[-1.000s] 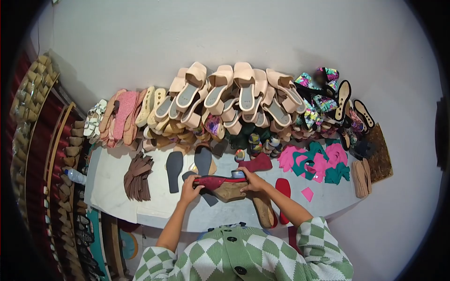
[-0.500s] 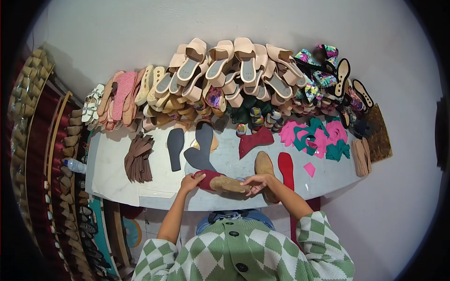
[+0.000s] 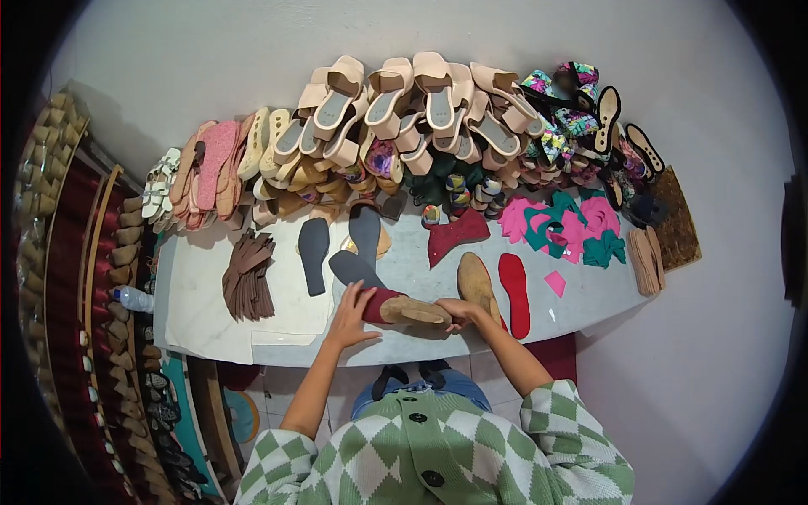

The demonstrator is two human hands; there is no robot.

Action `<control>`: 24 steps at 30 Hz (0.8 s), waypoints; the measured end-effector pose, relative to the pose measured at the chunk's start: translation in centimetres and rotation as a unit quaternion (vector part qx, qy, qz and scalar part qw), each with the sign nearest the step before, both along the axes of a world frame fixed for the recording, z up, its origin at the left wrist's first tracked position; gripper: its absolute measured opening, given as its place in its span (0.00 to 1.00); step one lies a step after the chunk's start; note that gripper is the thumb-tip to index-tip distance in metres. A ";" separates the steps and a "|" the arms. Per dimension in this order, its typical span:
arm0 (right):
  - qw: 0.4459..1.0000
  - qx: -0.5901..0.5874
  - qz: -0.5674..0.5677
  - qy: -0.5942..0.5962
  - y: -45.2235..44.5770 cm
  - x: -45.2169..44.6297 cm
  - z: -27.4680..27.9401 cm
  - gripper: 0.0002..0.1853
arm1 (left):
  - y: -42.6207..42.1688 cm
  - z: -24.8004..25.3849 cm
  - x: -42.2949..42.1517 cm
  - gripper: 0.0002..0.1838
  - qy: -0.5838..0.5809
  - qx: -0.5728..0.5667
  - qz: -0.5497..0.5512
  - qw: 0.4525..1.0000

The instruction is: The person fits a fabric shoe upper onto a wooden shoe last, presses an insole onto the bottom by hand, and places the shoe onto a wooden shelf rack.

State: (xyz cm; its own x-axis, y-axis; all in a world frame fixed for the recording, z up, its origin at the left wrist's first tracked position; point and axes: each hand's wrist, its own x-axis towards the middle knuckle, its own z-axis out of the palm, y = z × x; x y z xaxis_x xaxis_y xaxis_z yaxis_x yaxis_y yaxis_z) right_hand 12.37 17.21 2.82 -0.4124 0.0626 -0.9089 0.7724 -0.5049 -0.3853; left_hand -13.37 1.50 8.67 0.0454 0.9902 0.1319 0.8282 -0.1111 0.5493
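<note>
Over the front of the table, a tan shoe last [image 3: 414, 310] lies sideways with a dark red shoe upper [image 3: 375, 305] wrapped on its left end. My right hand [image 3: 461, 312] is closed around the right end of the last. Beside the red upper, my left hand [image 3: 348, 321] has its fingers spread; whether the fingertips touch the upper I cannot tell. A second tan last [image 3: 475, 279] rests just beyond my right hand, next to a red sole [image 3: 514, 295]. Dark grey insoles [image 3: 354, 268] lie behind my left hand.
Beige heeled sandals [image 3: 438, 97] are piled along the back wall. Brown strips [image 3: 249, 278] lie at left, another red upper [image 3: 457, 236] mid-table, and pink and teal pieces [image 3: 562, 227] at right. Racks of lasts [image 3: 124, 252] and a plastic bottle [image 3: 133, 298] stand left of the table [image 3: 290, 347].
My left hand has let go of the red upper and spread its fingers. My right hand has closed round the end of the last, which has shifted slightly right and up.
</note>
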 end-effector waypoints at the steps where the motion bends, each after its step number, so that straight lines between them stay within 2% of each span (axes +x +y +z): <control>1: 1.000 0.024 -0.002 0.001 -0.1 0.0 0.3 0.26 | 0.6 0.0 0.2 0.52 0.004 0.004 -0.029 1.000; 2: 0.999 0.051 0.001 0.011 -0.2 -0.1 0.5 0.25 | 1.3 0.0 0.4 0.54 0.008 0.008 -0.057 0.998; 4: 0.994 0.105 0.007 0.030 -0.3 0.2 1.0 0.22 | 3.0 -0.5 0.9 0.51 -0.008 0.000 -0.104 0.995; 6: 0.989 0.132 0.009 0.061 0.1 1.4 -1.3 0.21 | 4.8 -2.7 0.9 0.47 -0.007 -0.032 -0.174 0.984; 7: 0.986 0.145 0.010 0.077 0.1 1.6 -1.6 0.20 | 4.9 -3.0 1.3 0.42 -0.019 -0.040 -0.155 0.987; 10: 0.970 0.216 -0.056 0.096 -0.3 2.1 -1.5 0.16 | 5.5 -3.2 1.2 0.40 -0.051 -0.027 -0.156 0.986; 13: 0.959 0.246 -0.045 0.136 -0.5 3.0 -3.2 0.19 | 5.7 -3.1 1.0 0.38 -0.078 -0.009 -0.157 0.984; 16: 0.857 0.452 0.009 0.246 -2.3 3.8 -5.1 0.25 | 5.7 -2.7 1.1 0.37 -0.091 0.004 -0.159 0.983; 19: 0.822 0.534 0.018 0.198 -4.5 4.4 -4.0 0.31 | 5.8 -2.4 1.3 0.36 -0.085 0.005 -0.153 0.984; 22: 0.824 0.552 -0.015 0.122 -6.5 3.1 -0.5 0.36 | 5.9 -2.8 1.3 0.36 -0.090 0.007 -0.151 0.984; 24: 0.802 0.590 -0.051 0.077 -7.4 1.7 1.7 0.35 | 6.0 -2.6 1.4 0.35 -0.089 -0.003 -0.151 0.985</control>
